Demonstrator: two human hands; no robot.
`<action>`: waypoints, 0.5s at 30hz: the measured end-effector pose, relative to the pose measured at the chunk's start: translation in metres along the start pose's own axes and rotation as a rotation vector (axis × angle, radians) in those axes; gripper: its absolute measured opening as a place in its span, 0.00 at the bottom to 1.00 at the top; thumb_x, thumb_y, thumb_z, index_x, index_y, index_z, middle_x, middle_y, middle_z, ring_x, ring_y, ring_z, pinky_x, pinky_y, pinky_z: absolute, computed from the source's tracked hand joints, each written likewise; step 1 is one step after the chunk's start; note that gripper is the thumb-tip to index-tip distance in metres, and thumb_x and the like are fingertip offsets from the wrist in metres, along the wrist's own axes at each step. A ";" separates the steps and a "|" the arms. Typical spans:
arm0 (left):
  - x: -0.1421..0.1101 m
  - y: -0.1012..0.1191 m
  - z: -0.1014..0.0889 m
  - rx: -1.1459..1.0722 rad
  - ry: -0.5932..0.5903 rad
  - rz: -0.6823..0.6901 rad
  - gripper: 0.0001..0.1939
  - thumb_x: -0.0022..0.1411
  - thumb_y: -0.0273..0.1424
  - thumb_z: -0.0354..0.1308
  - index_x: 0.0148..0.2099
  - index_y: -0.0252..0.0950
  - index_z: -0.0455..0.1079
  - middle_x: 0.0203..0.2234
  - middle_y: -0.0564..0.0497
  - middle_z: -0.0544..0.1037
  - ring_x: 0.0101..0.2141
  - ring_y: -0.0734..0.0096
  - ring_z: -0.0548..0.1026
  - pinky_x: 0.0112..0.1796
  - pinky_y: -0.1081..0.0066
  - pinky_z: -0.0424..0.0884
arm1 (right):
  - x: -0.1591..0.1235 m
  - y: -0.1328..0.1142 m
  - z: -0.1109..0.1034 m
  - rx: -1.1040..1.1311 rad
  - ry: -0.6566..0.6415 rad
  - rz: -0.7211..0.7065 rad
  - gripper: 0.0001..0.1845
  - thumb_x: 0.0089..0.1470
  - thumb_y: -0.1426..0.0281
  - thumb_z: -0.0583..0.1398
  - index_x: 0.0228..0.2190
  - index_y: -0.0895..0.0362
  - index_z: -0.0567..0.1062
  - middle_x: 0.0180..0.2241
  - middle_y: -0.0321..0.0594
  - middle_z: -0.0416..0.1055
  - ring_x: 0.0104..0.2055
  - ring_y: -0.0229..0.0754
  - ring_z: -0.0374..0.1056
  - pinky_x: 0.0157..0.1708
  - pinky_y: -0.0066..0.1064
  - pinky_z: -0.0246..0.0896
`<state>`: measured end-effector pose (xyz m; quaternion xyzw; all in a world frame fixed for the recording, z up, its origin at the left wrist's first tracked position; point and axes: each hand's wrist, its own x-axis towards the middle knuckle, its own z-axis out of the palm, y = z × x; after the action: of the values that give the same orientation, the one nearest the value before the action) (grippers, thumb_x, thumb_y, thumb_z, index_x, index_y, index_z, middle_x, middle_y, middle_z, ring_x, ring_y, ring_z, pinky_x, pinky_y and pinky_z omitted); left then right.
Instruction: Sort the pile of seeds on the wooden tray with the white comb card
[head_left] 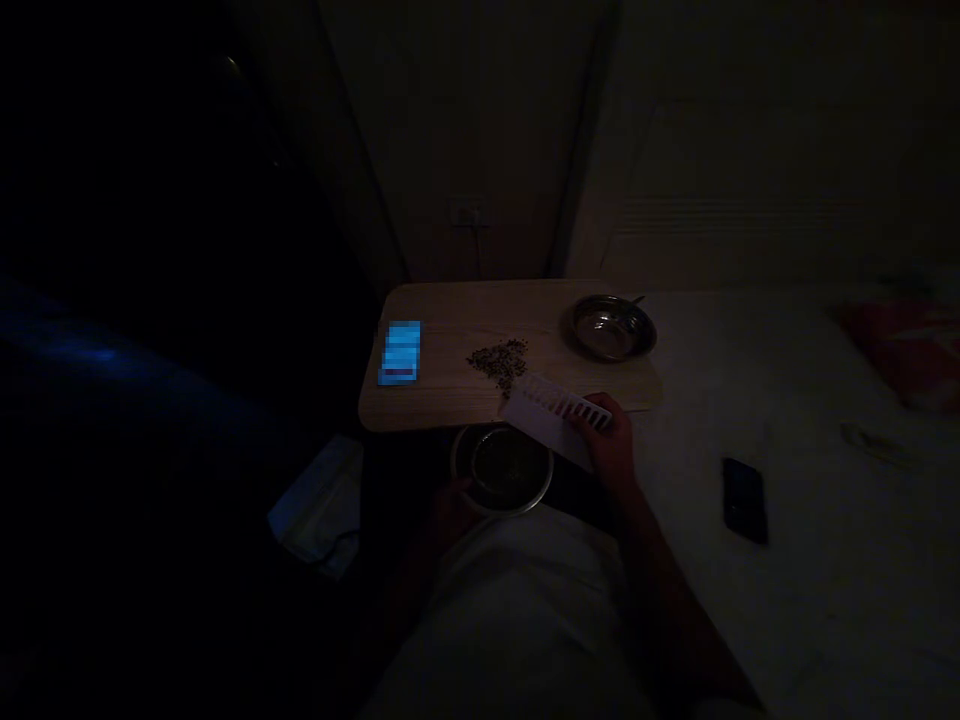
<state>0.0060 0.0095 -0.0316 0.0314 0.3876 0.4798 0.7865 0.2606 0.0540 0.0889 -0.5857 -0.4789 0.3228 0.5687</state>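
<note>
My left hand (457, 500) grips the rim of a round metal bowl (551, 470) just below the table's front edge. The bowl's dark inside is hard to make out. In my right hand (613, 450) is a flat white plastic piece (544, 425) with a row of slots along one side, held at a slant over the front edge. Its far left corner reaches a loose heap of small dark and pale grains (501, 360), maybe seeds or beans. The heap lies on the light wooden table (442, 400).
A second shiny metal bowl (611, 335) with a spoon handle stands at the table's right end. At the left lies a lit, blurred screen (401, 352). A dark phone (745, 500) rests on a pale surface to the right. A pale bag (319, 510) is at lower left.
</note>
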 end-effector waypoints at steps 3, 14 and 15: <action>-0.001 0.002 0.003 0.017 0.018 -0.025 0.22 0.50 0.28 0.64 0.50 0.36 0.75 0.37 0.44 0.84 0.48 0.45 0.79 0.51 0.50 0.71 | 0.002 0.000 -0.002 0.017 0.095 0.005 0.14 0.44 0.61 0.67 0.29 0.54 0.70 0.23 0.30 0.66 0.25 0.36 0.60 0.26 0.26 0.55; -0.006 -0.006 -0.011 0.011 0.088 0.102 0.17 0.45 0.19 0.64 0.39 0.40 0.76 0.31 0.49 0.83 0.50 0.48 0.77 0.52 0.55 0.70 | 0.001 -0.004 -0.001 0.025 0.169 0.039 0.13 0.42 0.63 0.67 0.28 0.55 0.71 0.22 0.29 0.65 0.25 0.35 0.59 0.25 0.26 0.54; -0.003 -0.006 -0.010 0.010 0.069 0.075 0.15 0.46 0.20 0.64 0.38 0.39 0.76 0.30 0.48 0.83 0.49 0.47 0.78 0.52 0.54 0.70 | 0.001 -0.004 0.000 0.029 0.170 0.036 0.13 0.43 0.63 0.67 0.28 0.55 0.71 0.22 0.29 0.65 0.25 0.35 0.59 0.26 0.26 0.54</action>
<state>0.0032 0.0009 -0.0393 0.0334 0.4153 0.5079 0.7539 0.2604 0.0542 0.0935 -0.6113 -0.4134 0.2891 0.6098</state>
